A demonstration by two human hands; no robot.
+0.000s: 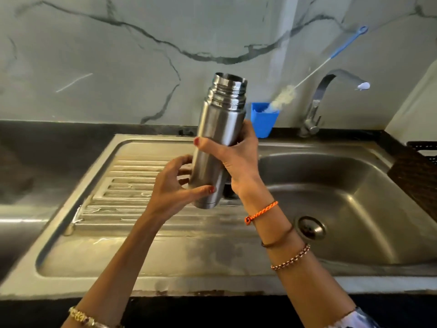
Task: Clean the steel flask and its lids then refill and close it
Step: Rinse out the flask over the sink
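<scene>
Left hand [175,185] cups lower part of steel flask [216,143], thumb across base. Flask open-mouthed, lidless, tilted slightly right, above sink [331,176]. Right hand [233,159] grips flask middle. Blue cup [264,119] with bottle brush [307,76] beyond right hand, tap [316,107] further right.

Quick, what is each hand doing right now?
Left hand: fingers curled round the bottom of the steel flask, holding it.
Right hand: gripping the middle of the flask, which is tilted, with no lid on.
</scene>
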